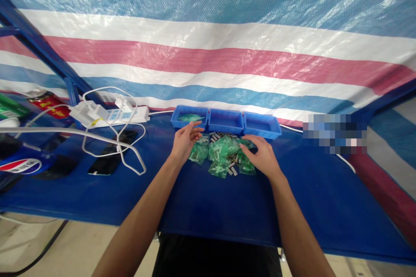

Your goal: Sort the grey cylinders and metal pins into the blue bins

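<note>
A pile of small green plastic bags (222,149) lies in front of me, mixed with loose metal pins (232,169). Some bags hold small metallic pieces. My left hand (186,140) hovers at the left of the pile, just before the left blue bin (173,120), fingers apart and nothing visible in them. At the pile's right side, my right hand (262,156) has its thumb and fingers spread around the edge of a green bag. Whether its fingertips touch that bag is hard to see. A green bag (191,117) lies inside the left bin.
Two more blue bins, the middle one (225,129) and the right one (262,133), stand in the row. At left are a power strip (136,115) with looping white cables, a phone (105,162) and a Pepsi bottle (26,165). A striped tarp (208,60) hangs behind the blue table (217,212).
</note>
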`<state>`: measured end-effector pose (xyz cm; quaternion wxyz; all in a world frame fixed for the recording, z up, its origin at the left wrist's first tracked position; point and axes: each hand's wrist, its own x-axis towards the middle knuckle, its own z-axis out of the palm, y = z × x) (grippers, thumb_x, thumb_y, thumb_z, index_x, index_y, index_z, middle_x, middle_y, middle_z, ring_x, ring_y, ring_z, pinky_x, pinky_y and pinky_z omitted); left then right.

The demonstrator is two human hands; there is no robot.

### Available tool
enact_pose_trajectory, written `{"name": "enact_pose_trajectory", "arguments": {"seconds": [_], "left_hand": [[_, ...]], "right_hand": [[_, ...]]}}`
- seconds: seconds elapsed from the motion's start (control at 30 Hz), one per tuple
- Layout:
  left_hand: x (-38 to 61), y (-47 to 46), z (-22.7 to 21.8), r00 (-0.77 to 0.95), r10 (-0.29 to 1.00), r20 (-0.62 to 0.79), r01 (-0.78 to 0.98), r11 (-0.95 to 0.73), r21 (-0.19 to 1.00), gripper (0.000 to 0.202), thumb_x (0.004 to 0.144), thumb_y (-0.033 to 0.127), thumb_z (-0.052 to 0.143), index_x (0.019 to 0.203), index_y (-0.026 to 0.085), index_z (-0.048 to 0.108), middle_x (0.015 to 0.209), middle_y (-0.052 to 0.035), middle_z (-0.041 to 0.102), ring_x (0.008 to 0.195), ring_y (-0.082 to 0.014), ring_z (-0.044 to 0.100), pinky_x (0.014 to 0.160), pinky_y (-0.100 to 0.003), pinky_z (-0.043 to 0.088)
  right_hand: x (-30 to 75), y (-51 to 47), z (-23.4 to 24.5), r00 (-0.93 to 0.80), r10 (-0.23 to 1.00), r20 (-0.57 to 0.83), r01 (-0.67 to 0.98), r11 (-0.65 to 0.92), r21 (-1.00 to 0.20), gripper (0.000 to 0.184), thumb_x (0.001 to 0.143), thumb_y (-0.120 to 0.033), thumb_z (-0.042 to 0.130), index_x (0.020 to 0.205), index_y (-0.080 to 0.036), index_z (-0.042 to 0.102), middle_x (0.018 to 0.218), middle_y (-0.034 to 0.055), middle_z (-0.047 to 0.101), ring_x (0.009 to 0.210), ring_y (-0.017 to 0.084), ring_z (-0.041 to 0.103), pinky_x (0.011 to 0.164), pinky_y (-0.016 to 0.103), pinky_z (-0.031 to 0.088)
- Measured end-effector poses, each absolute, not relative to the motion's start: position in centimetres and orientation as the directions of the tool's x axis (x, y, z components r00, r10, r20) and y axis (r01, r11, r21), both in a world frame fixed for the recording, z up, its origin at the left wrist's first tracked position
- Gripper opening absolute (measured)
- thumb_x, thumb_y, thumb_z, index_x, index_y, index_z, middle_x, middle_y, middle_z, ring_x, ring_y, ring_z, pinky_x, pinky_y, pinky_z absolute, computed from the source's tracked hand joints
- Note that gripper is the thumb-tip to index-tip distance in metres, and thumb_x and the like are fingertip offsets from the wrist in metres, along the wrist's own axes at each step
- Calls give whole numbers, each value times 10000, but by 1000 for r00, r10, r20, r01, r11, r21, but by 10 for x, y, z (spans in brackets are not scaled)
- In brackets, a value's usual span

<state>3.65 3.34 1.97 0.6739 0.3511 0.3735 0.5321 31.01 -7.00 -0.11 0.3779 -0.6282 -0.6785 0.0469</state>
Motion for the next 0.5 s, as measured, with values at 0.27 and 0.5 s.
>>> {"name": "enact_pose_trajectory", "arguments": {"seconds": [0.27, 0.5], "left_hand": [[40, 21, 19, 241, 969, -46, -276, 114, 954, 381, 822, 473, 780, 954, 119, 823, 816, -88, 772, 649, -134, 658, 587, -226, 461], [50, 10, 25, 306, 947, 94, -181, -38, 983, 381, 888, 499, 714, 932, 134, 813, 782, -77, 755, 626, -145, 635, 578, -249, 457]], "right_hand": [[308, -70, -4, 70, 908, 413, 846, 166, -507, 335, 921, -296, 622, 1236, -242, 725, 1237, 78, 770, 1111, 295, 746, 1017, 445, 576], [311, -73, -3, 146, 890, 432, 865, 97, -492, 332, 903, -223, 606, 1199, -235, 755, 1130, 71, 806, 958, 298, 786, 907, 440, 617]]}}
